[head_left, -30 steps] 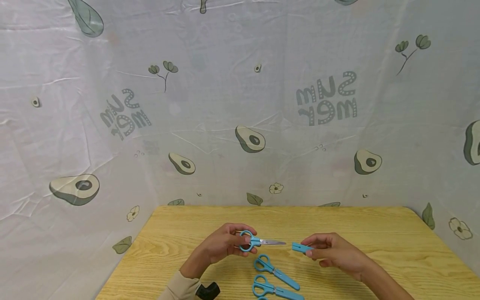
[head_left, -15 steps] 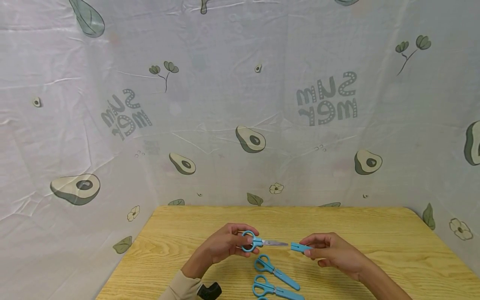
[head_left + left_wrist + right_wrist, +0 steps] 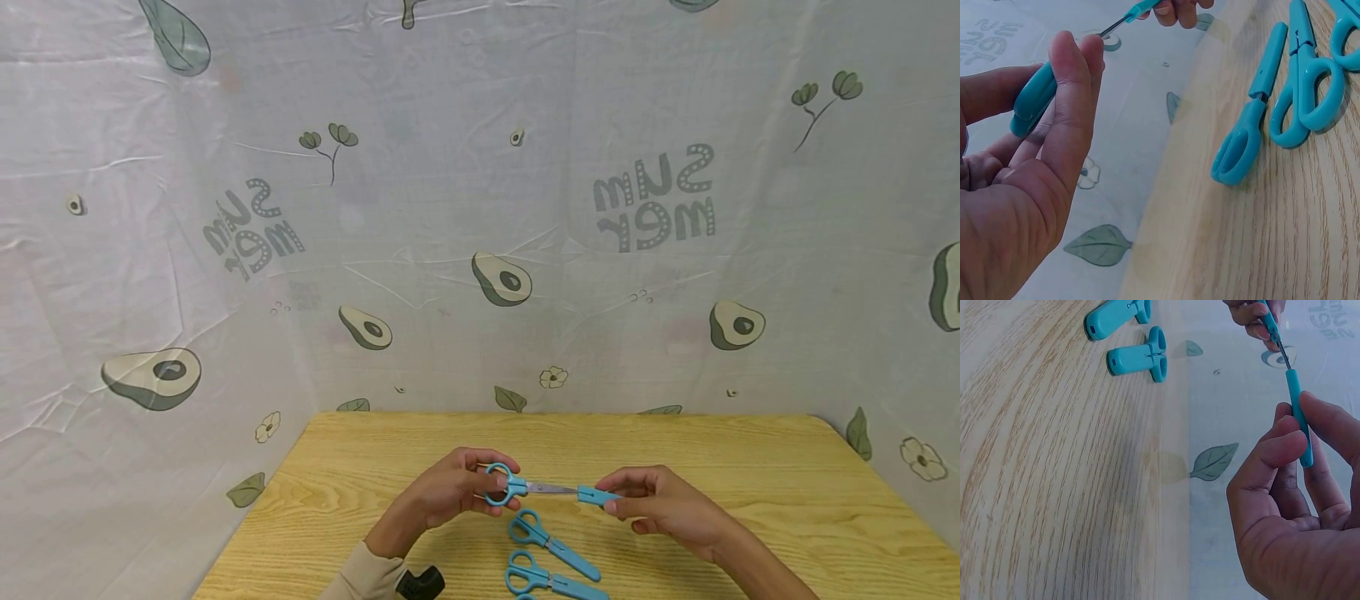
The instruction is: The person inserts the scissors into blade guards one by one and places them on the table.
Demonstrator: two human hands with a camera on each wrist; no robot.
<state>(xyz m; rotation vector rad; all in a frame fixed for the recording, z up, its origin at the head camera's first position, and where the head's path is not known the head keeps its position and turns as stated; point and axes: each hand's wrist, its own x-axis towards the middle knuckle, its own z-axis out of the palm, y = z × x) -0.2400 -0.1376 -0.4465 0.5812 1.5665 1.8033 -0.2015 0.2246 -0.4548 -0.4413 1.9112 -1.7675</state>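
Note:
My left hand (image 3: 453,492) grips a pair of blue-handled scissors (image 3: 536,487) by the finger loops, the bare metal blades pointing right. Between thumb and fingers, my right hand (image 3: 663,508) pinches a blue blade cover (image 3: 596,496). The blade tips meet the cover's mouth; in the right wrist view a stretch of metal still shows between the handles and the cover (image 3: 1297,412). Both things are held above the table. Just below them on the wood lie sheathed scissors (image 3: 555,546), with another sheathed pair (image 3: 555,582) nearer me.
The wooden table (image 3: 360,442) carries several covered scissors, seen side by side in the left wrist view, such as one pair (image 3: 1247,119). A printed curtain (image 3: 420,208) hangs behind and beside the table. A black wrist device (image 3: 420,582) sits at my left sleeve.
The gap between blades and cover has closed. My left hand has moved slightly right with the scissors, and my right hand slightly left with the cover, so the tips reach its mouth.

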